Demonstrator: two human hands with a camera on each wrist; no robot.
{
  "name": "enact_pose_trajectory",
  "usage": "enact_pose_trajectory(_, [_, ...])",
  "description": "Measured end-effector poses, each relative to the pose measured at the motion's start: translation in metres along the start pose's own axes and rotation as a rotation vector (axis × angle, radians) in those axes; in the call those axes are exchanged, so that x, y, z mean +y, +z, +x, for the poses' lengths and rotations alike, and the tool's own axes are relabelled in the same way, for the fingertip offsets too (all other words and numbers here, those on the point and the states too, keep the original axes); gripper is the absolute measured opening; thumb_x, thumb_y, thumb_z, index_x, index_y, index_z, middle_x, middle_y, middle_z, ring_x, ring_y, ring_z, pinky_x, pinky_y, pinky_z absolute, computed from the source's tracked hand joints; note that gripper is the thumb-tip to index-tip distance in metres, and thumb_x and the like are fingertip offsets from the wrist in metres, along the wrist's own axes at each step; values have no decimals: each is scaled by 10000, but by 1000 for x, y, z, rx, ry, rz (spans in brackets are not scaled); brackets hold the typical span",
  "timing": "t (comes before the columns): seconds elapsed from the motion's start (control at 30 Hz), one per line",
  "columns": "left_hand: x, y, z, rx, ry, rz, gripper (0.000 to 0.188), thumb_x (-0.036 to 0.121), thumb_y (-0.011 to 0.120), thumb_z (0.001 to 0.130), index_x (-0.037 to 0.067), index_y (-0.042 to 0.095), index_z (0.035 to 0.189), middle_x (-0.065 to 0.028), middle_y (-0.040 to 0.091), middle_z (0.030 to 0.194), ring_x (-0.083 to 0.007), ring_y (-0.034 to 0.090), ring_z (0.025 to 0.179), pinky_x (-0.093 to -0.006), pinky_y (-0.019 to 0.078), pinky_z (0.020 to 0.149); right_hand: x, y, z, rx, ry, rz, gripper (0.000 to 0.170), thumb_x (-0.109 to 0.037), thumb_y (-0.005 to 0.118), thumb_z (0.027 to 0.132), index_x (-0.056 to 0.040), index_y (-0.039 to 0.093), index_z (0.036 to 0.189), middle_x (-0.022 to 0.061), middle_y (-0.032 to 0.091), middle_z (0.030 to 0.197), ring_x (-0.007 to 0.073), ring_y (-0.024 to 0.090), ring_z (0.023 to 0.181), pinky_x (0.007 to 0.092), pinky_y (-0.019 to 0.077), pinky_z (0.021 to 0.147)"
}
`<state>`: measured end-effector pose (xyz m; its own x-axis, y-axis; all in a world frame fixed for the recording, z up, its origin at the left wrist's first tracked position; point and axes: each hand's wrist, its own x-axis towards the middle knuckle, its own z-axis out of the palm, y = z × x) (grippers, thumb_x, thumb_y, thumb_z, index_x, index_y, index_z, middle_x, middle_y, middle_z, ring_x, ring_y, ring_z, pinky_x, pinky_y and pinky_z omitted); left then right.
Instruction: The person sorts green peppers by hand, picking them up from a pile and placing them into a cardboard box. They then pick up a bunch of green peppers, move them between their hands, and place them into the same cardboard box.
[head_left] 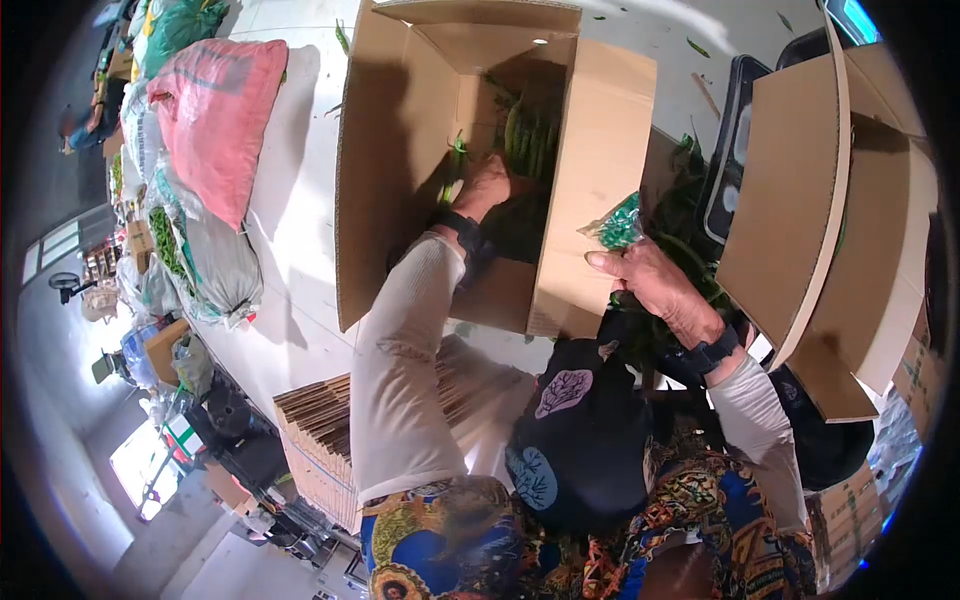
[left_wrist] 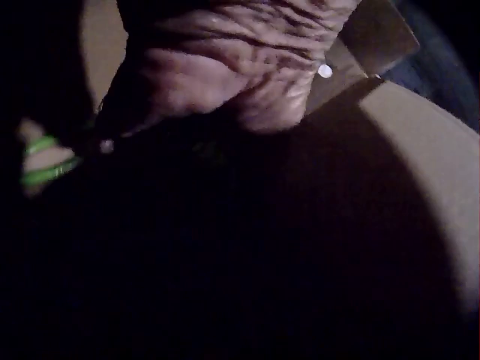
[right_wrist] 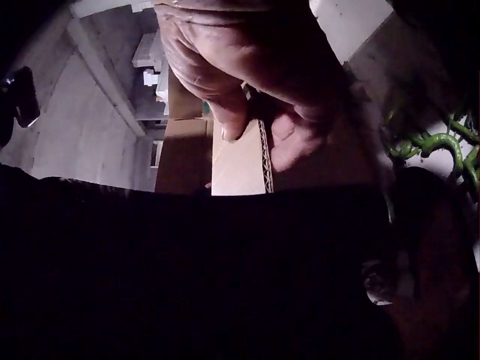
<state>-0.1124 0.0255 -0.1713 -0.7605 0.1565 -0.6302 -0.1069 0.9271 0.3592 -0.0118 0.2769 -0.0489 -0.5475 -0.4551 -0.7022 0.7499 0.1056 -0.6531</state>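
Note:
In the head view, my left hand (head_left: 485,187) reaches down inside an open cardboard box (head_left: 390,200). Long green peppers (head_left: 530,140) lie beside its fingers in the shaded bottom, and another green pepper (head_left: 457,150) shows along the near wall side. The fingers of this hand are hidden, and deep shadow covers them in the left wrist view; I cannot tell whether they hold a pepper. My right hand (head_left: 660,290) grips the edge of the box's right flap (right_wrist: 240,161), thumb on one face and fingers on the other. A clear plastic piece with green patterning (head_left: 617,225) is just beyond the thumb.
More green peppers (right_wrist: 442,144) lie on the floor right of the flap. A second open carton (head_left: 785,200) and a black tray (head_left: 735,150) stand farther right. At left are a pink sack (head_left: 225,115) and stuffed bags; flattened cardboard (head_left: 320,420) is stacked near my left arm.

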Motion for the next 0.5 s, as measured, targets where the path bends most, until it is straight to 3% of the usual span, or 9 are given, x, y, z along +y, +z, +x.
enact_pose_trajectory(0.07, [-35,47,23,186,-24,-156,722,465,805,600,-35,618,1085,-260,615,1115,-400,585,1072,-440,489,902,-2,3,-2,12,-108,78,469,-295,666,852,-18,548,1213,-3,618,947,79,509,755,241,423,635])
enact_pose_trajectory(0.1, [-67,106,47,538,169,-214,651,400,816,605,-54,611,1024,-297,620,1033,-401,602,1028,-456,506,846,-2,3,-4,14,-107,78,469,-295,666,852,-18,548,1213,-3,618,947,79,509,755,241,423,635])
enact_pose_trajectory(0.13, [-62,105,45,537,170,-216,651,400,816,605,-54,611,1024,-297,620,1033,-401,602,1028,-456,506,846,-3,5,-5,13,-110,100,465,-288,663,854,-15,546,1212,0,617,942,75,507,758,240,420,639])
enact_pose_trajectory(0.2, [-38,78,26,543,40,-778,612,382,802,617,-54,571,979,-279,623,994,-407,614,969,-479,503,811,-3,4,-1,10,-118,119,460,-281,661,857,-12,544,1211,2,616,937,72,505,762,239,418,642])
enact_pose_trajectory(0.23, [-18,46,3,341,-123,-1350,569,330,784,637,-35,524,988,-273,618,960,-433,607,918,-499,496,784,4,0,2,2,-74,80,464,-271,660,858,-11,537,1221,9,622,954,69,514,776,235,420,646])
enact_pose_trajectory(0.27, [-24,57,12,339,-123,-1348,569,330,784,637,-35,524,988,-273,618,960,-433,607,918,-499,496,784,8,-1,2,-5,-27,44,468,-261,660,859,-9,529,1231,17,627,972,67,524,791,230,423,650])
enact_pose_trajectory(0.33, [-32,81,36,587,142,-520,574,316,764,663,-34,508,1040,-265,621,954,-437,604,914,-498,498,777,6,0,2,-7,-28,68,475,-263,662,857,-9,525,1234,13,626,971,63,519,780,226,420,637])
enact_pose_trajectory(0.43, [-13,56,8,597,115,-78,577,327,757,682,-23,509,1068,-252,631,956,-434,608,926,-499,500,779,-6,6,-3,4,-44,80,476,-267,665,855,-9,525,1230,3,624,960,53,508,753,218,408,611])
enact_pose_trajectory(0.5, [1,48,-8,563,23,-214,578,335,746,693,-22,507,1079,-254,631,977,-436,606,940,-503,498,782,-9,7,-6,23,-56,77,471,-270,666,855,-10,529,1224,-4,623,950,47,501,737,214,398,596])
